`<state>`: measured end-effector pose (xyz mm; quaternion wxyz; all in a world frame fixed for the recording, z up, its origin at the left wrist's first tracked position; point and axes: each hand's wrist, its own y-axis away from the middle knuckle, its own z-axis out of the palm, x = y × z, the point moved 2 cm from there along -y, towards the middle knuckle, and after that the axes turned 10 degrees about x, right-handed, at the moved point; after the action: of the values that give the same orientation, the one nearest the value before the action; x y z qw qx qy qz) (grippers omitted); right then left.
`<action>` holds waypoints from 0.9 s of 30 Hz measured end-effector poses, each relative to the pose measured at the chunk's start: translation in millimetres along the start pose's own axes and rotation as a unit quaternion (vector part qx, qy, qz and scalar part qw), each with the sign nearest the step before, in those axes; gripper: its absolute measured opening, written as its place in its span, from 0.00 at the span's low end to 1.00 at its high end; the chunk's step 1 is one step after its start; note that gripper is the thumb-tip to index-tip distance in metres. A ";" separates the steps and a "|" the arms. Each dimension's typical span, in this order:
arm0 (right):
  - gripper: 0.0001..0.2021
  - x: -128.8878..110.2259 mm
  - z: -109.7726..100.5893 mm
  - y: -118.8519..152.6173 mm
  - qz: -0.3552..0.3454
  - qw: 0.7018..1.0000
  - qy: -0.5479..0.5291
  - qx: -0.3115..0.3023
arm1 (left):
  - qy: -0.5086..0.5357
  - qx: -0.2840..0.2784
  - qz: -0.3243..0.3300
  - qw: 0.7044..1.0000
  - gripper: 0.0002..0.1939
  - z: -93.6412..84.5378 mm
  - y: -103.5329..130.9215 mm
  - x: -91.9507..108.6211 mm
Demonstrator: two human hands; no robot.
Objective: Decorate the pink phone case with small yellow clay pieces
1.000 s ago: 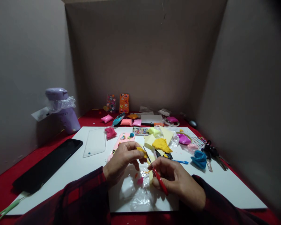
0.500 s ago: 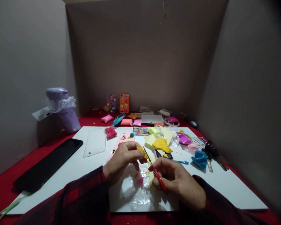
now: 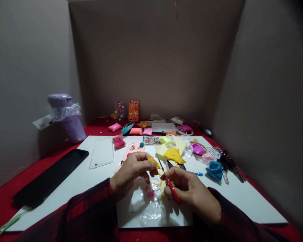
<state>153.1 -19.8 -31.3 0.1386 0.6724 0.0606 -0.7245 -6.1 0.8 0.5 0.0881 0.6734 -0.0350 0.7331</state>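
Observation:
My left hand point(image 3: 133, 174) pinches a small flat piece of yellow clay point(image 3: 154, 162) between thumb and fingers. In my right hand point(image 3: 193, 195) is a pair of red-handled scissors point(image 3: 174, 194), its dark blades pointing up and away beside that piece. Under both hands lies a clear plastic sheet point(image 3: 151, 215) with pink point(image 3: 150, 194) and orange bits on it. Just beyond the scissors sits a larger yellow clay slab point(image 3: 175, 155) near pale yellow paper point(image 3: 179, 144). A pink phone case point(image 3: 128, 150) with small decorations is partly hidden behind my left hand.
A white board point(image 3: 73, 201) covers the red cloth. To the left are a clear case point(image 3: 102, 154), a black phone point(image 3: 53, 178) and a purple bottle point(image 3: 73, 127). Blue clay in wrap point(image 3: 214, 170) and keys point(image 3: 225, 176) lie right. Decorated cases point(image 3: 133, 110) stand at the back.
The scissors' tips have shifted slightly to the right, away from the small yellow piece. My right hand has moved up a little; my left hand stays nearly still.

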 end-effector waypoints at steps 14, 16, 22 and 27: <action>0.19 -7.5 2.4 5.8 0.000 0.999 0.035 -0.039 | 0.002 0.018 -0.004 1.000 0.03 -3.1 -2.5 1.5; 0.20 -8.4 2.6 6.4 0.003 0.999 0.036 -0.037 | 0.003 0.023 0.000 1.000 0.03 -3.3 -3.1 1.2; 0.19 -10.1 4.0 7.0 -0.002 0.999 0.032 -0.043 | 0.004 0.026 0.004 1.000 0.04 -4.0 -5.6 0.4; 0.17 -9.9 4.4 7.0 0.009 0.999 0.023 -0.046 | -0.003 0.021 0.004 1.000 0.03 -3.6 -3.7 0.9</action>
<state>151.5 -26.5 -20.3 0.1745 0.6824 0.0912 -0.7039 -9.0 5.1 0.8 0.0710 0.6770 -0.0230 0.7322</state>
